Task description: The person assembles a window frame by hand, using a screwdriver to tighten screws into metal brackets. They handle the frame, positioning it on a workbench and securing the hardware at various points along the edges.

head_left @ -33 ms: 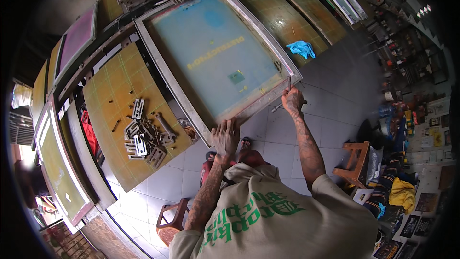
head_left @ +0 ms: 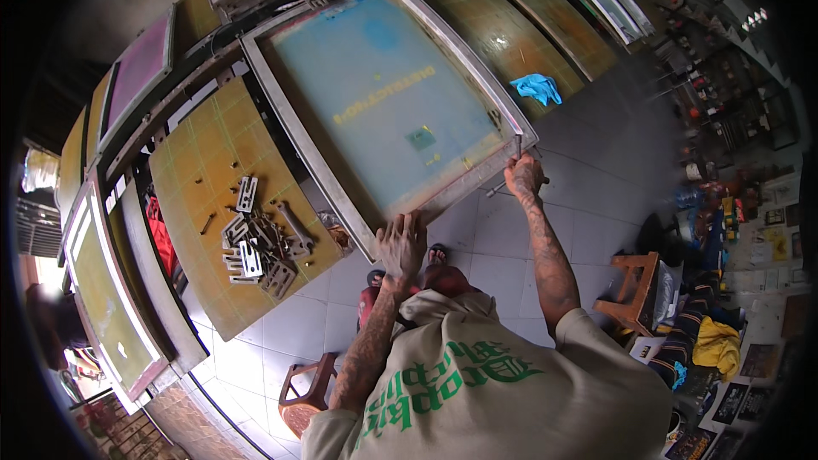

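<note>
A large screen-printing frame (head_left: 464, 192) with blue-grey mesh lies in front of me, its metal rim tilted toward the right. My left hand (head_left: 400, 243) grips the near rim close to its left corner, fingers bent over the edge; the thumb is hidden. At the near right corner, my right hand (head_left: 524, 176) is closed around a T-handle wrench (head_left: 517, 146). The tool's shaft points up at the corner, and its crossbar sticks out on both sides of my fist. Whether the tip sits on a bolt is too small to tell.
Left of the frame, a yellowish board (head_left: 200, 140) carries a pile of slotted metal brackets (head_left: 247, 260), loose bolts and an open-end wrench (head_left: 296, 226). A blue cloth (head_left: 537, 87) lies on a board to the right. Wooden stools (head_left: 629, 294) stand on the tiled floor.
My right hand and the T-handle wrench have shifted very slightly to the right. The left hand stays on the rim.
</note>
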The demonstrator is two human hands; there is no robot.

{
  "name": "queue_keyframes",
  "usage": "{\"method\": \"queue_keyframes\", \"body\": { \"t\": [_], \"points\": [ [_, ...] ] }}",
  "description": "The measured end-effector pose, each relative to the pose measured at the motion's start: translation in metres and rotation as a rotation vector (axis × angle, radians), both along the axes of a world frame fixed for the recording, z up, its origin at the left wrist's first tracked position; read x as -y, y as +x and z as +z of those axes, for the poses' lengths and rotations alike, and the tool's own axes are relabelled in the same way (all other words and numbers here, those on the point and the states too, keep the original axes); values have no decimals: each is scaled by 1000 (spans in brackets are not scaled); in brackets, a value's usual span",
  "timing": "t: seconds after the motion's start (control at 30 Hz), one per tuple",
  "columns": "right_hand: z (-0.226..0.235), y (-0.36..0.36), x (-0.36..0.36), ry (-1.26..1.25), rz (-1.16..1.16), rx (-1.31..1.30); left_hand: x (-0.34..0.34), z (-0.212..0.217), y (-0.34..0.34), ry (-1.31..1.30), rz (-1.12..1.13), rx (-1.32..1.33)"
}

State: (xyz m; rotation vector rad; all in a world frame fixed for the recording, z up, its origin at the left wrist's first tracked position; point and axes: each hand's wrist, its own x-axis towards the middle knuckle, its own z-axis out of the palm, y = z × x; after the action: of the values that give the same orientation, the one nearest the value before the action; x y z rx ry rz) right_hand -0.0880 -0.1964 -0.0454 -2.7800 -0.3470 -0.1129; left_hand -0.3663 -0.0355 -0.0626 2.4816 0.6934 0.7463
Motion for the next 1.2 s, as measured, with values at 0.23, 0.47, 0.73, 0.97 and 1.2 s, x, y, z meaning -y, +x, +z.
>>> {"method": "queue_keyframes", "body": {
  "t": [0.23, 0.47, 0.73, 0.97, 1.2],
  "points": [
    [-5, 76, 32, -141, 4, 150, 4, 6, 4, 5, 10, 48],
    [-12, 120, 68, 88, 177, 155, 7, 16, 7, 15, 77, 17],
    [1, 87, 68, 47, 325, 267, 10, 27, 14, 11, 180, 26],
    [-33, 95, 77, 357, 260, 217, 23, 18, 21, -41, 325, 7],
    [-36, 94, 55, 829, 131, -17, 21, 35, 37, -179, 343, -20]
  ]
}}
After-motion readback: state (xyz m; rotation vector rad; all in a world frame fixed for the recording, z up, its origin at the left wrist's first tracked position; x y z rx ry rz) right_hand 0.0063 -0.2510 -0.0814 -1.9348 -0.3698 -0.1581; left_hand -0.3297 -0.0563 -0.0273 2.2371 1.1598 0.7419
